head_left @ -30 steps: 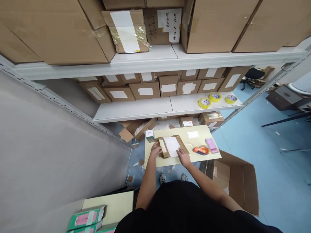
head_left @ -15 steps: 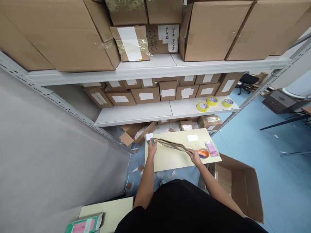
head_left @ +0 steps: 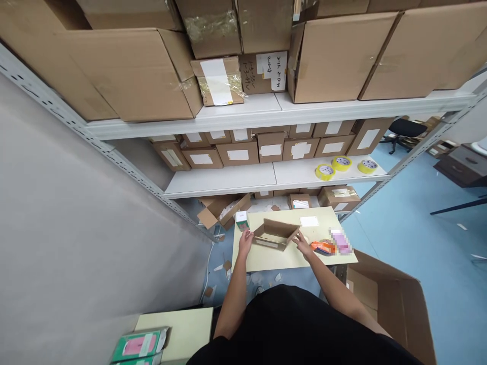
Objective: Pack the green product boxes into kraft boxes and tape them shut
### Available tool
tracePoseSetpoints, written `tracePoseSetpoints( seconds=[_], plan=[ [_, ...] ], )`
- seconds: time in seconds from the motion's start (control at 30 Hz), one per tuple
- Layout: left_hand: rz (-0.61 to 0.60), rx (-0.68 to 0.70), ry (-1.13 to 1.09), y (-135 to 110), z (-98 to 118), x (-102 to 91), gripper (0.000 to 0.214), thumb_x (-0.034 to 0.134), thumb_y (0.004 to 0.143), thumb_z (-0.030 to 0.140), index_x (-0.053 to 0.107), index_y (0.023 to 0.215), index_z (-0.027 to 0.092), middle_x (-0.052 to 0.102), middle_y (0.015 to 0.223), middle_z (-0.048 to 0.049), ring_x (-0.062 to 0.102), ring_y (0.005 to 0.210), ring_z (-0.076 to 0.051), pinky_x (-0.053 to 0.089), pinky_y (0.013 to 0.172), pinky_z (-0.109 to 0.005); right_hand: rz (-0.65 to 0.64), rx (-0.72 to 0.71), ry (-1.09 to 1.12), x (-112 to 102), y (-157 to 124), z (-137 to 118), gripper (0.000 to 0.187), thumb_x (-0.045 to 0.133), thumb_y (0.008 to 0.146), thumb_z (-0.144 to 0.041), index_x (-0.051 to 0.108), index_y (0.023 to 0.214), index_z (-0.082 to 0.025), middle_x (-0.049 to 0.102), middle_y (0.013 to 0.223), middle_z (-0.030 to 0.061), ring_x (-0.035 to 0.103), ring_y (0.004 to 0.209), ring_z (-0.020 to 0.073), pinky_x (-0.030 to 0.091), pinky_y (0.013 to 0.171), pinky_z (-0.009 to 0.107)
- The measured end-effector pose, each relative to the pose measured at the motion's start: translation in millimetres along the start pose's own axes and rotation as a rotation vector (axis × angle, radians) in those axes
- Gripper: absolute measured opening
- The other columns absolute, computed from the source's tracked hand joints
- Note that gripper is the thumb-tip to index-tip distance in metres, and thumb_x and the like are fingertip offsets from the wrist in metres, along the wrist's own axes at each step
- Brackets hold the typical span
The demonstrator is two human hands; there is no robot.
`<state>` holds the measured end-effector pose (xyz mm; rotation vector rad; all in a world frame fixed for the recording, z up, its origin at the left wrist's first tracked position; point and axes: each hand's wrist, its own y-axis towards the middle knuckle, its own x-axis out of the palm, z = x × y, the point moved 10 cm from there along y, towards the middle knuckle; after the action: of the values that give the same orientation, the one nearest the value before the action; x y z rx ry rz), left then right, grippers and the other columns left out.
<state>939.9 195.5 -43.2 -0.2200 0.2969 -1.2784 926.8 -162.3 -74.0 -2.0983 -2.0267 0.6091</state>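
Observation:
A small cardboard box point(head_left: 280, 228) is held just over the cream tabletop point(head_left: 266, 262), its walls spread into a four-sided frame. A pale surface shows inside, and a white label is on its near side. My left hand point(head_left: 245, 241) grips its left end with the fingers closed. At the right end, my right hand point(head_left: 303, 244) pinches the wall. A small green and white box point(head_left: 241, 220) stands just beyond my left hand. To the right of my right hand lies an orange and dark object point(head_left: 323, 247), perhaps a tape dispenser.
A white paper point(head_left: 309, 221) and a blurred pink item point(head_left: 341, 242) lie on the table. Behind stands a shelf point(head_left: 228, 178) with labelled cartons and yellow tape rolls point(head_left: 325, 172). A large open carton point(head_left: 411, 309) is at the right. Green packages point(head_left: 139, 344) sit lower left.
The cardboard box was folded flat between my hands and is now opened out into a frame. My left hand has moved away from the small green and white box.

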Motion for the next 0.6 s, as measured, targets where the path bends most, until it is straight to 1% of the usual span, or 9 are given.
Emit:
tracePoseSetpoints(
  seconds=[0.07,0.1,0.17,0.23,0.3,0.37,0.43,0.5,0.6],
  plan=[
    [-0.049,0.029,0.084,-9.4,-5.9,9.1,0.057,0.069,0.091,0.055,0.064,0.138,0.023,0.064,0.144,-0.0164,0.059,0.136,-0.030,0.050,0.106,-0.042,-0.019,0.099,0.121,10.4,-1.0,15.9,0.086,0.063,0.083,-0.055,0.037,0.161,-0.032,0.047,0.164,0.0133,0.056,0.140,0.0305,0.049,0.108,0.053],
    [-0.070,0.052,0.127,-13.7,-6.6,13.0,0.057,0.066,0.093,0.056,0.063,0.140,0.023,0.063,0.147,-0.0162,0.059,0.137,-0.029,0.049,0.109,-0.041,-0.013,0.122,0.178,12.6,-1.8,20.6,0.088,0.064,0.082,-0.057,0.036,0.163,-0.034,0.047,0.164,0.0121,0.057,0.140,0.0298,0.049,0.109,0.051],
    [-0.099,0.089,0.208,-21.5,-6.1,20.1,0.058,0.060,0.097,0.056,0.061,0.144,0.021,0.059,0.153,-0.0154,0.057,0.139,-0.028,0.047,0.114,-0.039,0.011,0.110,0.259,12.8,-2.2,22.0,0.091,0.065,0.081,-0.062,0.036,0.163,-0.036,0.048,0.163,0.0095,0.056,0.141,0.0289,0.047,0.111,0.048],
    [-0.123,0.102,0.278,-28.6,-5.8,27.8,0.062,0.057,0.099,0.057,0.058,0.149,0.021,0.056,0.157,-0.0141,0.054,0.143,-0.029,0.044,0.117,-0.039,0.017,0.061,0.270,11.9,-0.3,16.2,0.090,0.067,0.080,-0.066,0.042,0.161,-0.036,0.047,0.164,0.0072,0.052,0.144,0.0295,0.046,0.113,0.046],
    [-0.157,0.116,0.340,-35.6,-5.4,37.9,0.066,0.061,0.096,0.056,0.054,0.153,0.022,0.052,0.160,-0.0131,0.050,0.147,-0.030,0.042,0.120,-0.041,-0.004,0.008,0.201,12.7,3.9,7.4,0.085,0.069,0.078,-0.068,0.054,0.154,-0.033,0.048,0.164,0.0068,0.048,0.148,0.0305,0.043,0.117,0.045],
    [-0.197,0.156,0.410,-42.3,-3.5,49.3,0.074,0.070,0.090,0.052,0.051,0.155,0.022,0.048,0.163,-0.0130,0.046,0.150,-0.031,0.039,0.122,-0.041,-0.035,-0.032,0.088,14.2,9.3,-0.1,0.080,0.073,0.076,-0.068,0.064,0.145,-0.030,0.051,0.162,0.0076,0.044,0.151,0.0315,0.035,0.124,0.046],
    [-0.221,0.212,0.483,-47.4,-0.3,57.3,0.078,0.078,0.085,0.044,0.052,0.155,0.021,0.047,0.164,-0.0131,0.045,0.150,-0.031,0.038,0.123,-0.040,-0.054,-0.051,-0.013,13.4,13.9,-3.6,0.076,0.074,0.076,-0.068,0.069,0.140,-0.028,0.051,0.161,0.0082,0.038,0.155,0.0315,0.026,0.129,0.047],
    [-0.216,0.255,0.544,-49.5,3.7,59.2,0.071,0.077,0.085,0.036,0.056,0.150,0.021,0.051,0.160,-0.0122,0.048,0.148,-0.029,0.039,0.122,-0.039,-0.083,-0.049,-0.082,11.5,15.8,-2.3,0.076,0.074,0.076,-0.069,0.069,0.140,-0.028,0.048,0.163,0.0091,0.032,0.158,0.0312,0.021,0.130,0.049],
    [-0.212,0.282,0.635,-49.2,11.2,58.0,0.056,0.073,0.089,0.034,0.063,0.143,0.023,0.060,0.151,-0.0096,0.056,0.140,-0.026,0.043,0.118,-0.037,-0.155,-0.057,-0.144,10.1,11.9,3.0,0.081,0.084,0.069,-0.064,0.069,0.139,-0.027,0.044,0.166,0.0118,0.032,0.158,0.0328,0.025,0.128,0.050]
  ],
)
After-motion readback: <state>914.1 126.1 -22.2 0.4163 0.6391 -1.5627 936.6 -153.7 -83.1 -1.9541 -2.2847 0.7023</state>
